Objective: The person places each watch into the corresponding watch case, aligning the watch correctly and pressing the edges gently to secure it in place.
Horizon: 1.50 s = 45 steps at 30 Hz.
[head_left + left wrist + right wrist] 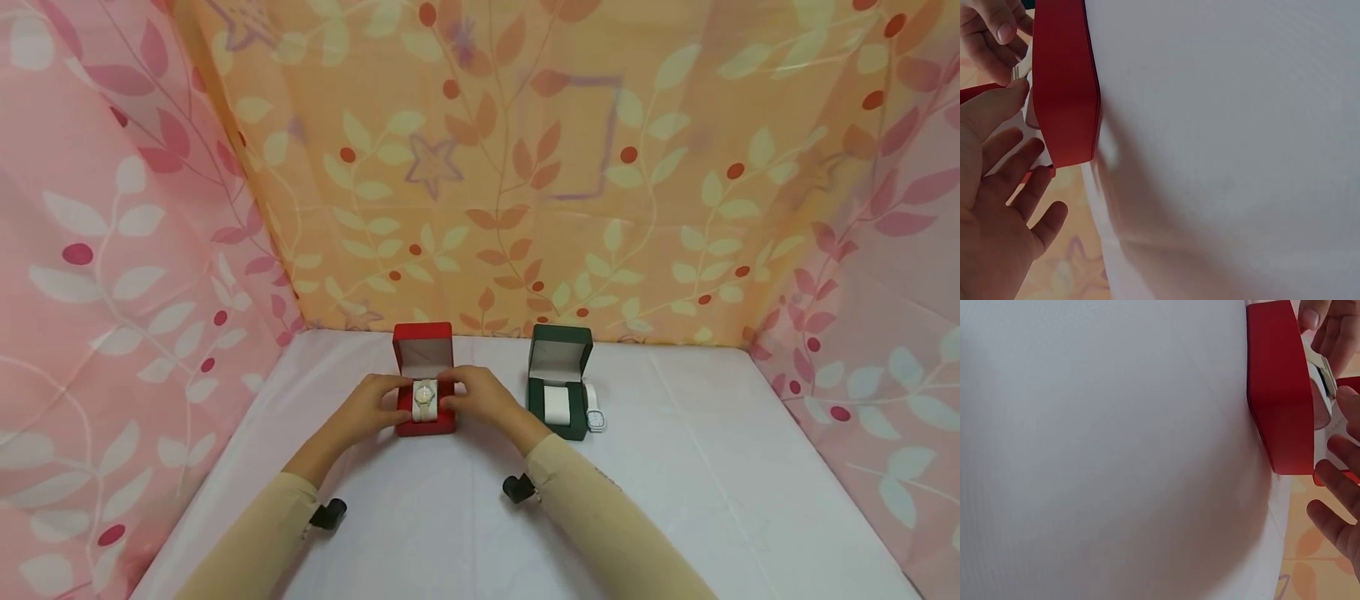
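A pale-banded wristwatch (424,396) with a round dial sits on a white cushion (424,412) in the opened red watch box (426,428). My left hand (369,404) is at the box's left side, thumb and index finger by the cushion. From the right, my right hand (482,395) reaches to the cushion's other side. In the left wrist view, the left fingers (1035,148) are spread beside the red box wall (1066,81). The right fingers (1333,478) also look spread in the right wrist view. Exact finger contact with the watch is partly hidden.
An opened dark green watch box (576,427) with a white cushion (557,405) stands to the right. Against its right side lies a white watch (595,417). Everything stands on a white cloth-covered table (435,525), with flowered curtains (487,167) behind and at both sides.
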Each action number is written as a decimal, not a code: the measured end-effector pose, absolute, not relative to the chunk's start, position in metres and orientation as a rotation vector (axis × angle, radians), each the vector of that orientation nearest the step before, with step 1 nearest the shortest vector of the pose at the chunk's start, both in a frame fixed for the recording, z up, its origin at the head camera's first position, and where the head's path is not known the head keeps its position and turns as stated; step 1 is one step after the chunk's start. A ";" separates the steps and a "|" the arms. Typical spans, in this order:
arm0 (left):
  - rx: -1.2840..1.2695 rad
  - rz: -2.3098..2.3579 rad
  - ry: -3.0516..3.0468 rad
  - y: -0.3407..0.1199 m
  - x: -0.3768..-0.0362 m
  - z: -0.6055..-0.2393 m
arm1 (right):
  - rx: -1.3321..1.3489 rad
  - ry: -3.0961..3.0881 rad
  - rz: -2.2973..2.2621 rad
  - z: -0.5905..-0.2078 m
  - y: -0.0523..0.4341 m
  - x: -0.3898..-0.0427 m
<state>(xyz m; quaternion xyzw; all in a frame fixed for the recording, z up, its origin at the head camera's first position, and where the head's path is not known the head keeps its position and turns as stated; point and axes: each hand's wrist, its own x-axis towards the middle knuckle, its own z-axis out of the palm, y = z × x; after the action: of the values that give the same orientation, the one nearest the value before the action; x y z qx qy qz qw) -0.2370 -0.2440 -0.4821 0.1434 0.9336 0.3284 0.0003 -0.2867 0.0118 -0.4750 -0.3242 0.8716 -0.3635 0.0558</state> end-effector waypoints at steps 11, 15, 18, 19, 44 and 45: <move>0.435 1.089 2.996 -0.264 -0.228 -0.481 | -0.930 2.735 -1.066 -0.468 0.019 -0.287; 0.419 1.110 2.999 -0.268 -0.226 -0.477 | -0.949 2.778 -1.019 -0.466 0.024 -0.289; 0.431 1.111 3.003 -0.272 -0.225 -0.476 | -0.979 2.815 -0.979 -0.467 0.029 -0.292; 0.426 1.109 3.005 -0.274 -0.225 -0.476 | -0.986 2.829 -0.963 -0.467 0.030 -0.293; 0.368 1.071 3.061 -0.289 -0.261 -0.454 | -0.910 2.886 -1.080 -0.443 0.035 -0.326; 0.369 1.072 3.063 -0.290 -0.263 -0.453 | -0.919 2.888 -1.077 -0.442 0.035 -0.327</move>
<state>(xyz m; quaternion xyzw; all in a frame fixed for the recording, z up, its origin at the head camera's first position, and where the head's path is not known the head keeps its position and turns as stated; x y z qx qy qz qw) -0.2628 -0.2898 -0.4527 0.1128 0.9360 0.3277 -0.0621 -0.3268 0.0349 -0.4424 -0.2854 0.8973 -0.3346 -0.0374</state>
